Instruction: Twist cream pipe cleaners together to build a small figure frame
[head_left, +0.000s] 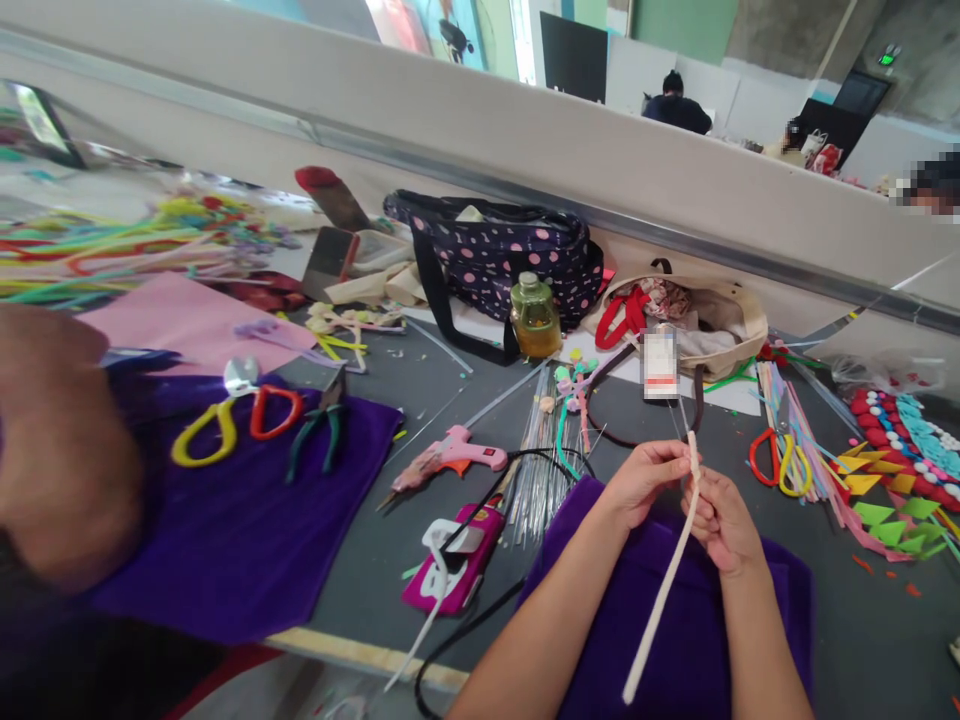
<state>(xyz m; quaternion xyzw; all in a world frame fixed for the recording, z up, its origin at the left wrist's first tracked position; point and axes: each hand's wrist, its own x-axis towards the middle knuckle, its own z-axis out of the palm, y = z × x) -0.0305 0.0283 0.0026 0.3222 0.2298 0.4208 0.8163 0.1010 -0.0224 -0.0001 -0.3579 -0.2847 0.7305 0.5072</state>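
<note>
In the head view my left hand [646,482] pinches the upper part of a cream fuzzy pipe cleaner [664,600]. My right hand [721,522] has its fingers closed around the same stem, just below and to the right. From this grip the pipe cleaner hangs down toward me at a slant. Thin clear strands or wires rise above my fingers; what they join to is hidden. Both hands are over a purple cloth [622,630] on the grey table.
Left of my arms lie a pink glue gun [450,460] and a magenta case [457,565] with a black cord. Scissors [780,460] lie right. Behind stand a bottle [535,318], a dark patterned bag [495,250] and a beige bag [724,310]. A co-worker's blurred arm [67,450] is at left.
</note>
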